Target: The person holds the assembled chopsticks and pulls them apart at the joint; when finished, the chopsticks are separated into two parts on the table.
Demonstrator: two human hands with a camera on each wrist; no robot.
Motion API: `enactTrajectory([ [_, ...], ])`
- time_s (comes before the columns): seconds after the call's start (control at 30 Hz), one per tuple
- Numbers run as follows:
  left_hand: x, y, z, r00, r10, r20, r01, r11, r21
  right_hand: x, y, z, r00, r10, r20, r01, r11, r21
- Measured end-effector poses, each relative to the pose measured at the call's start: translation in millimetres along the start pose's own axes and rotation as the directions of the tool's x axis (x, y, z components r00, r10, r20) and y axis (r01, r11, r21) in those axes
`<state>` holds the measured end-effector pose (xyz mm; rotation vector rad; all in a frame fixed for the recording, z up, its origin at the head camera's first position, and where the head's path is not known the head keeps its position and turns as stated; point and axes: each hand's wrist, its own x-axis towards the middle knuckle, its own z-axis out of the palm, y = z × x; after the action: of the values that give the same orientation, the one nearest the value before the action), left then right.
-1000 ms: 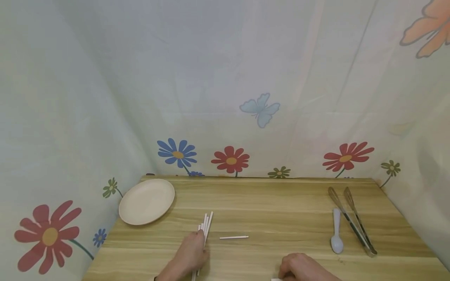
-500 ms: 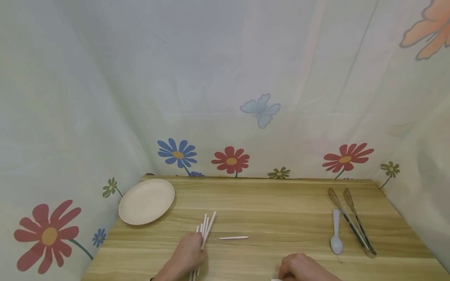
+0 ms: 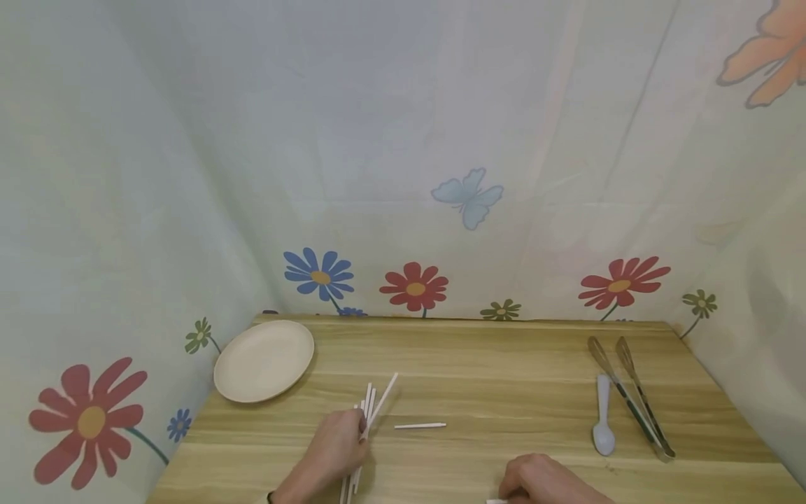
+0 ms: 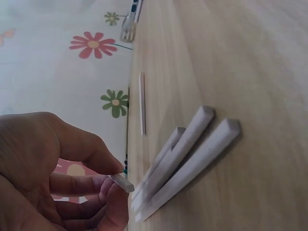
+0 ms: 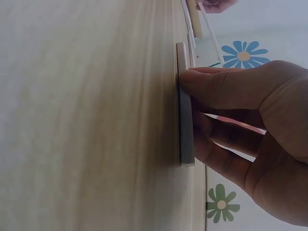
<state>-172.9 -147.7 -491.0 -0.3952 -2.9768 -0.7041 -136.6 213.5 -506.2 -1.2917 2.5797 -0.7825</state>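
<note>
My left hand (image 3: 334,442) pinches one thin white stick (image 3: 383,400) between thumb and fingertips, its far end slanting up to the right. Beneath and beside that hand lies a bundle of several white square-ended sticks (image 4: 187,168) on the table. At the front of the table my right hand (image 3: 543,479) grips a flat white stick (image 5: 186,120) by its sides, thumb on one side and fingers on the other. In the head view only a tip of that stick shows. A shorter-looking white stick (image 3: 420,425) lies alone between the hands.
A cream plate (image 3: 263,362) sits at the back left of the wooden table (image 3: 478,371). On the right lie a pale spoon (image 3: 603,420) and metal tongs (image 3: 644,413). A flower-printed curtain (image 3: 378,140) rises behind the table.
The stick in my left hand has swung to the right, its far end spreading away from the bundle. The right hand stays where it was.
</note>
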Motion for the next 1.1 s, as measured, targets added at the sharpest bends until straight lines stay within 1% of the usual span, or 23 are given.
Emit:
enactTrajectory([
  [0.2, 7.2, 3.6, -3.3, 0.999, 0.026, -0.020, -0.027, 0.999, -0.018, -0.1, -0.8, -0.7, 1.000, -0.019, -0.006, 0.019, 1.000, 0.006],
  [0.33, 9.8, 7.1, -6.7, 0.998, 0.054, -0.026, -0.054, 0.998, -0.013, -0.2, -1.2, -1.7, 1.000, -0.014, -0.005, 0.014, 1.000, 0.006],
  [0.5, 11.6, 12.0, -7.0, 0.998, 0.054, -0.019, -0.054, 0.999, 0.007, -0.4, -1.0, -1.7, 1.000, 0.001, 0.005, -0.002, 0.999, 0.043],
  [0.6, 13.2, 16.0, -6.0, 0.998, 0.057, -0.020, -0.057, 0.998, 0.017, -0.5, 0.0, -1.1, 1.000, -0.006, 0.004, 0.006, 0.999, 0.050],
  [0.73, 15.9, 20.2, -6.1, 0.998, 0.058, -0.016, -0.058, 0.998, 0.012, 1.1, 1.5, -1.3, 1.000, -0.026, 0.000, 0.026, 0.999, 0.033],
  [0.87, 17.7, 21.4, -6.5, 0.998, 0.052, -0.023, -0.052, 0.998, 0.020, 3.4, 2.3, -4.7, 1.000, 0.004, 0.014, -0.005, 0.999, 0.037],
  [0.97, 18.4, 21.6, -5.8, 0.997, 0.060, -0.039, -0.058, 0.997, 0.041, 4.0, 1.9, -8.3, 1.000, 0.015, -0.005, -0.015, 1.000, 0.016],
  [1.1, 19.3, 22.7, -4.1, 0.997, 0.070, -0.042, -0.068, 0.997, 0.041, 4.9, -0.5, -11.2, 0.999, -0.018, -0.050, 0.017, 1.000, -0.005],
])
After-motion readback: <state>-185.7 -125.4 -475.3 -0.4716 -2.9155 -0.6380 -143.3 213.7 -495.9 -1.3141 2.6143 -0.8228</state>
